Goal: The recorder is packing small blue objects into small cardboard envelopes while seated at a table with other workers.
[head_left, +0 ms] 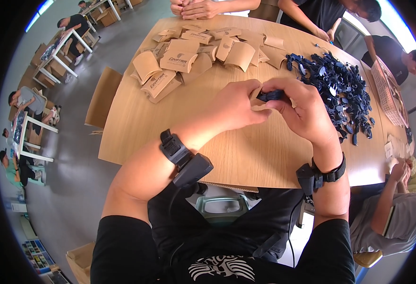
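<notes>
My left hand [234, 106] is closed over the middle of the table, pinching the open end of a small brown cardboard box [254, 96], mostly hidden by the fingers. My right hand [307, 109] curls round a dark blue bundle of earphones [270, 95] at that opening, its thumb and fingers closed on it. Whether the bundle is partly inside the box, I cannot tell. Beyond my left hand lies a heap of brown pillow-shaped boxes [179, 56]. Right of my right hand spreads a large pile of dark blue corded earphones [342, 90].
The wooden table [170, 118] has a curved near edge. A pink perforated basket [388, 92] stands at its right side. Other people sit around it, with one person's hands [196, 8] at the far edge. A cardboard carton [104, 97] stands left of the table.
</notes>
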